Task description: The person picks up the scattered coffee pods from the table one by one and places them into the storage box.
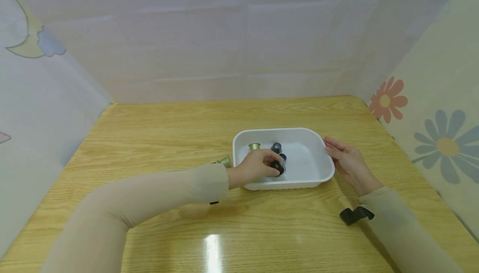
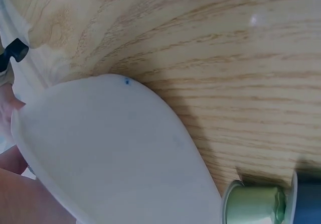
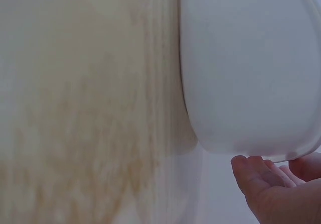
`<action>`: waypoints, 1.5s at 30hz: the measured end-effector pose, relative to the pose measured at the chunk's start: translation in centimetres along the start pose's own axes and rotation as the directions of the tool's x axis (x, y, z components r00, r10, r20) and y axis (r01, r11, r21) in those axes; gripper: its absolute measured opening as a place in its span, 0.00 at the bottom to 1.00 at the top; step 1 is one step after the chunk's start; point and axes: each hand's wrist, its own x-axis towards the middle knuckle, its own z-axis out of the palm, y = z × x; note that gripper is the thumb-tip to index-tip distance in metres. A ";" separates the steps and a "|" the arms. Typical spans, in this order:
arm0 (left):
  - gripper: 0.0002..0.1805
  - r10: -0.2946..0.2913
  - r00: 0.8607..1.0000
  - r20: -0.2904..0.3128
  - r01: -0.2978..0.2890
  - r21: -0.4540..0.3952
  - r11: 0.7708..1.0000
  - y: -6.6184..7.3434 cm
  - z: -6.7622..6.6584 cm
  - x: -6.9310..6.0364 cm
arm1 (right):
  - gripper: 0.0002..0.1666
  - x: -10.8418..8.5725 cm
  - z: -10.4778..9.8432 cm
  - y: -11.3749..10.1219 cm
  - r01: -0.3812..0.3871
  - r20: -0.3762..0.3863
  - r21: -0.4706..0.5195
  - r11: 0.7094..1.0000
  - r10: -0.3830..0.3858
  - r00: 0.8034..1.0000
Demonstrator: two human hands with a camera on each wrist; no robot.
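Note:
My left hand [image 1: 258, 166] reaches over the left wall of a white plastic tray [image 1: 310, 177] and pinches a black coffee capsule [image 1: 277, 166] just inside it. Close by in the tray are a dark grey capsule [image 1: 276, 147], a dark blue capsule [image 1: 283, 157] and a gold-green capsule [image 1: 254, 146]. My right hand [image 1: 349, 165] touches the tray's right end from outside with extended fingers. In the right wrist view, its fingertips [image 3: 239, 162] meet the tray's end wall. The left hand's fingers are mostly hidden behind the tray in the left wrist view.
Outside the tray's left end, a green capsule [image 1: 225, 161] lies on the wooden table [image 1: 168, 123], partly behind the left forearm. A blue capsule [image 2: 308, 199] lies against it in the left wrist view. Patterned sheets enclose the table's back and sides.

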 end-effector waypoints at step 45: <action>0.16 0.057 0.958 -0.280 -0.076 -0.057 0.995 -2.6 -7.1 -3.1 | 0.28 -0.1 -0.1 -0.1 0.004 0.013 0.030 1.000 -0.004 1.000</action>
